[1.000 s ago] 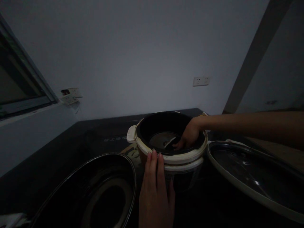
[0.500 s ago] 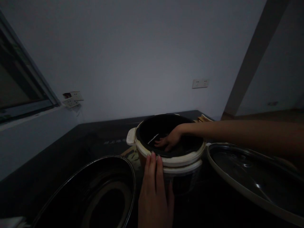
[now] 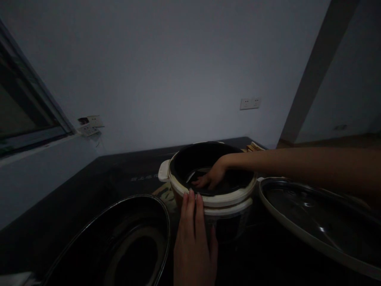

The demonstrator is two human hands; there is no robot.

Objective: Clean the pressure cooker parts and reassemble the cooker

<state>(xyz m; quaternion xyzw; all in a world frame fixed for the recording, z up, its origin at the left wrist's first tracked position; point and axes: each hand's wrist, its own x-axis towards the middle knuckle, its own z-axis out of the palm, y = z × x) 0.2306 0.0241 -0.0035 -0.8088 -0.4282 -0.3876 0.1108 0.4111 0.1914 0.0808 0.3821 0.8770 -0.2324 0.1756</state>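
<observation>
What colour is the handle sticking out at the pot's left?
White or off-white: the handle on the pot shows best in the head view.

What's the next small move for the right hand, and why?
Probably a short slide of the right hand along the inside of the pot, pressing the dark piece with a pale edge. Its fingers reach low inside, at that piece, and the left hand has fingertips against the near rim, so it could brace. Grip unclear.

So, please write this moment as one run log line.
left hand: against cooker rim | right hand: inside cooker, grip unclear | pan: left of cooker | lid: right of cooker
</observation>
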